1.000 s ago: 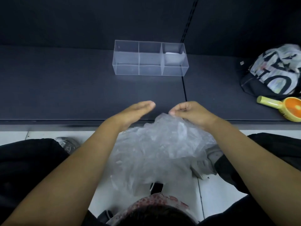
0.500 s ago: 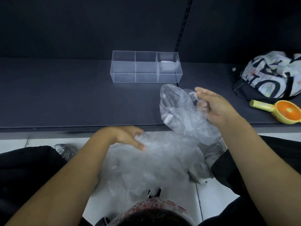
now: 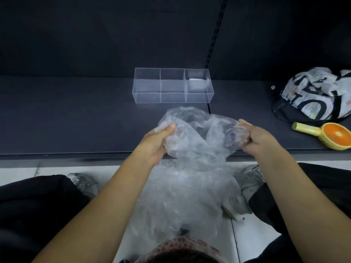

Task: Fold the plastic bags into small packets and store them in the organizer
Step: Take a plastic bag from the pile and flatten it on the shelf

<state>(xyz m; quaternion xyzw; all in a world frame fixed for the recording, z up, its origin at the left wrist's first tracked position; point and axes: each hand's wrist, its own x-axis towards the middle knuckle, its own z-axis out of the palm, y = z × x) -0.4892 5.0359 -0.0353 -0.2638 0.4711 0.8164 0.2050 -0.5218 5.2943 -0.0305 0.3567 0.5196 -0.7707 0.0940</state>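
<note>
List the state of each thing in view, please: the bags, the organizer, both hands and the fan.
Held bag: crumpled, unfolded, lifted over the shelf.
Left hand: grips the bag's left side.
Right hand: grips its right side.
Bag pile: loose, crumpled, below the hands.
Organizer: upright, open-topped; right compartment holds a white packet; the others look empty.
Fan: lying flat; running or not, cannot tell.

Shelf (image 3: 76,120) lies bare left of the organizer (image 3: 161,97). A fan (image 3: 330,135) and cap (image 3: 313,97) block the right end.
</note>
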